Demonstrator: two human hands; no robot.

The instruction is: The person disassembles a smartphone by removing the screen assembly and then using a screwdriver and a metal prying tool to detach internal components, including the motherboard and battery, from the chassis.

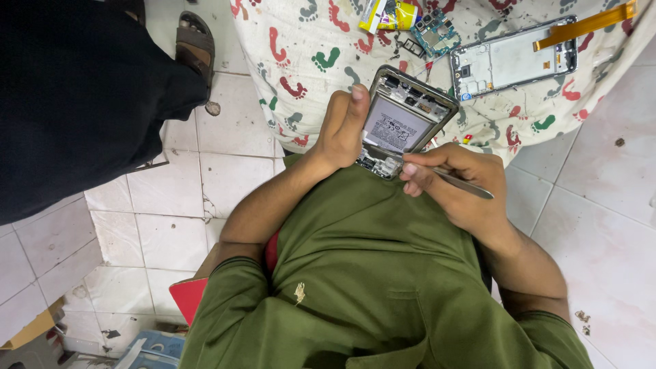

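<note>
At centre frame, just above the olive-green shirt (383,273), an opened phone (404,121) with its back cover off is held tilted, its grey battery and circuit parts facing up. The left hand (339,131) is clamped on the phone's left edge, thumb pointing to 12 o'clock along the frame. The right hand (459,183) sits at 4 o'clock from the phone, fingers pinched shut on metal tweezers (456,181); the tool's tip reaches the phone's lower end, its tail pointing toward 4 o'clock.

Around:
- At 12 o'clock from the phone, a white cloth (307,48) printed with coloured footprints covers the work surface and hangs over its edge behind the phone.
- On the cloth at 1 o'clock lies a second phone frame (512,60), screen-side down, with an orange flex strip (588,24) running off toward 2 o'clock.
- Just beside that frame, at 12 o'clock, a small teal circuit board (434,31) and a yellow packet (388,14), near each other.
- At 10 o'clock, another person's dark clothing (75,102) and a sandalled foot (195,44) on the white tiled floor (601,225).
- At 7 o'clock, a red flat object (188,297), partly hidden by the shirt sleeve.

No container is visible; loose parts lie directly on the cloth.
</note>
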